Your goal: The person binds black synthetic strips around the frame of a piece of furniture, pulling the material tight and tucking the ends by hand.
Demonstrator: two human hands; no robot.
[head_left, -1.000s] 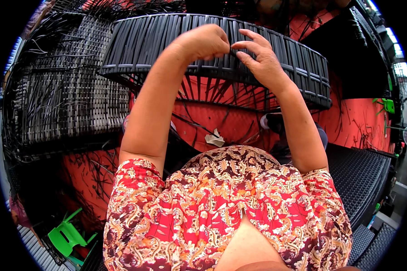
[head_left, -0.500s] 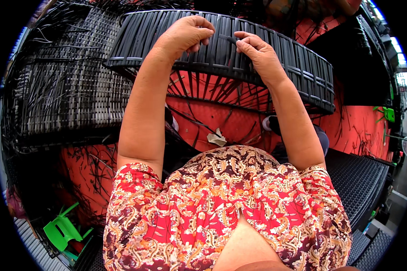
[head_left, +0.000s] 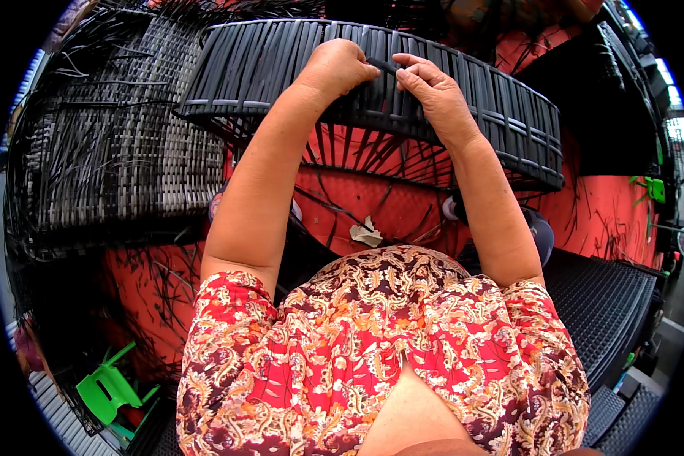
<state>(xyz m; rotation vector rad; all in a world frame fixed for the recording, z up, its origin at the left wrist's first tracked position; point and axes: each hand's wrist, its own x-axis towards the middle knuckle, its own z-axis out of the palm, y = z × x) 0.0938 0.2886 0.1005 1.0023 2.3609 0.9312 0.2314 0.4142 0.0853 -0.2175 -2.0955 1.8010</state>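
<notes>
In front of me lies a long curved frame wrapped with dark plastic wicker strips. Above its middle, my left hand and my right hand face each other with a small gap between them. A short dark wicker strip spans that gap. Fingers of the left hand are closed on one end of it. The thumb and forefinger of my right hand pinch the other end, with the remaining fingers curled. Below the wrapped band, thin dark strands fan out over the red floor covering.
A grey-and-black woven panel with loose strand ends stands at the left. Dark woven pieces lie at the right. The red floor carries scattered strips and a torn pale scrap. A green plastic chair is at lower left.
My left hand has moved right and slightly down, closer to my right hand, and now grips the dark strip. My right hand stays nearly where it was.
</notes>
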